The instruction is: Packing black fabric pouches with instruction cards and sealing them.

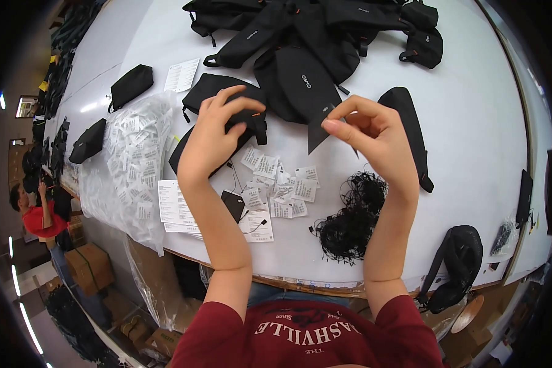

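My right hand (377, 132) pinches a black hang tag (318, 134) between thumb and fingertips, above the table. My left hand (211, 135) is raised over a black zip pouch (210, 88), its fingers curved and spread apart. Whether those fingers touch the pouch I cannot tell. Between my forearms lies a loose heap of small white printed sachets (281, 191). Beside it, a tangle of thin black cords (346, 221) rests near my right forearm. Another black tag (233, 205) with a cord lies on white printed sheets (260, 228) by my left forearm.
Black pouches (300, 80) are piled at the far side, with a long one (408, 132) to the right. A clear plastic bag (132, 159) full of sachets stands on the left. Black mesh (460, 264) sits at the right front edge. A person in red (40, 218) is far left.
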Tool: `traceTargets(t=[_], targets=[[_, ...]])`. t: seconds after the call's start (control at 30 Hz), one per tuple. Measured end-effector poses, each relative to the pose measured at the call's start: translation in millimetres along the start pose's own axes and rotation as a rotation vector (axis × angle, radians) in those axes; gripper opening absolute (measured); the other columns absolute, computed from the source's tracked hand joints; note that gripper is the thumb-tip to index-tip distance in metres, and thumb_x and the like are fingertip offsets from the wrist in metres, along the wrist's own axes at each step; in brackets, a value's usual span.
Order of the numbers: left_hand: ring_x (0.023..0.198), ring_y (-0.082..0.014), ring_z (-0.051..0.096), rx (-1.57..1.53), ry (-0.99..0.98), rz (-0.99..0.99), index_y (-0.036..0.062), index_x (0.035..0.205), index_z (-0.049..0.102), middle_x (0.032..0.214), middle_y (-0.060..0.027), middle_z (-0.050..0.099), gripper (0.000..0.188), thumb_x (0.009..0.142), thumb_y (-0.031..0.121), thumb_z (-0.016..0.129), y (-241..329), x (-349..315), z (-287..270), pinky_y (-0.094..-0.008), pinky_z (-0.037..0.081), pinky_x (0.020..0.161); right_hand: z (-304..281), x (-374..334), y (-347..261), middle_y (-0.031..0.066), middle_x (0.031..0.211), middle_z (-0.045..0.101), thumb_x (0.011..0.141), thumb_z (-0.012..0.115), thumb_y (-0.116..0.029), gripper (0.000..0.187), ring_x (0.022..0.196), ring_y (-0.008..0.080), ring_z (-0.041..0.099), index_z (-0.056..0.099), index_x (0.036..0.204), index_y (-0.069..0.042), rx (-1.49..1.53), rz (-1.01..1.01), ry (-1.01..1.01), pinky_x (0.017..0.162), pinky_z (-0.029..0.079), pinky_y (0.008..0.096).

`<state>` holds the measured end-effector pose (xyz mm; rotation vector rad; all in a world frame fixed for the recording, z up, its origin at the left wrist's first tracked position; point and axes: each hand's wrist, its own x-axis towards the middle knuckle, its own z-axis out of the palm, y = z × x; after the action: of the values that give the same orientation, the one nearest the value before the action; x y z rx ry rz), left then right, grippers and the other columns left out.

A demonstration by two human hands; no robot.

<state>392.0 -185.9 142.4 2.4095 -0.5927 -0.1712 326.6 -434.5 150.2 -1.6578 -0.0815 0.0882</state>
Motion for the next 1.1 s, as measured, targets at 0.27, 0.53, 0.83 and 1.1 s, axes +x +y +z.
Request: traceTargets(t=[0.27, 0.53, 0.83, 1.1], targets=[[0.129, -0.0294, 0.037, 0.043, -0.086, 0.086, 0.0160, 0.095, 0.069, 0.139, -0.0078, 0.046, 0.032, 0.064, 0.010, 0.073, -10, 15, 21, -0.0390, 0.034, 0.105, 0, -1, 2, -0.0067, 0.053, 0.045, 0.083, 0.070, -0.017, 0.014, 0.050, 0.0009, 0.032, 0.067, 0.081, -0.004, -0.006, -0.001, 0.011, 0.046, 0.022, 0.0213], [0.062, -0.0127, 0.041, -0.050, 0.241, -0.083, 0.0013, 0.061, 0.057, 0.055, -0.0004, 0.045, 0.024, 0.066, 0.014, 0.077, 59, -2, 9, -0.0271, 0.035, 0.055, 27, -1, -9, -0.0046, 0.052, 0.043, 0.081, 0.071, -0.014, 0.011, 0.050, 0.0028, 0.031, 0.068, 0.082, -0.003, -0.084, -0.039, 0.118, 0.046, 0.023, 0.0222], [0.060, -0.0075, 0.037, -0.312, 0.240, 0.000, 0.0054, 0.085, 0.075, 0.060, 0.0026, 0.044, 0.017, 0.069, 0.003, 0.072, 61, 0, 8, -0.0228, 0.030, 0.053, 20, -2, -11, -0.0025, 0.053, 0.048, 0.081, 0.071, -0.011, 0.009, 0.050, 0.0029, 0.036, 0.069, 0.084, -0.003, -0.101, -0.083, 0.151, 0.047, 0.028, 0.0203], [0.058, -0.0044, 0.037, -0.395, 0.246, 0.026, 0.0021, 0.083, 0.072, 0.068, 0.0033, 0.048, 0.011, 0.072, 0.000, 0.071, 71, 0, 10, -0.0205, 0.032, 0.055, 25, -2, -1, -0.0073, 0.054, 0.041, 0.081, 0.072, -0.010, 0.008, 0.051, 0.0009, 0.033, 0.071, 0.087, -0.005, -0.194, -0.194, 0.184, 0.047, 0.023, 0.0192]])
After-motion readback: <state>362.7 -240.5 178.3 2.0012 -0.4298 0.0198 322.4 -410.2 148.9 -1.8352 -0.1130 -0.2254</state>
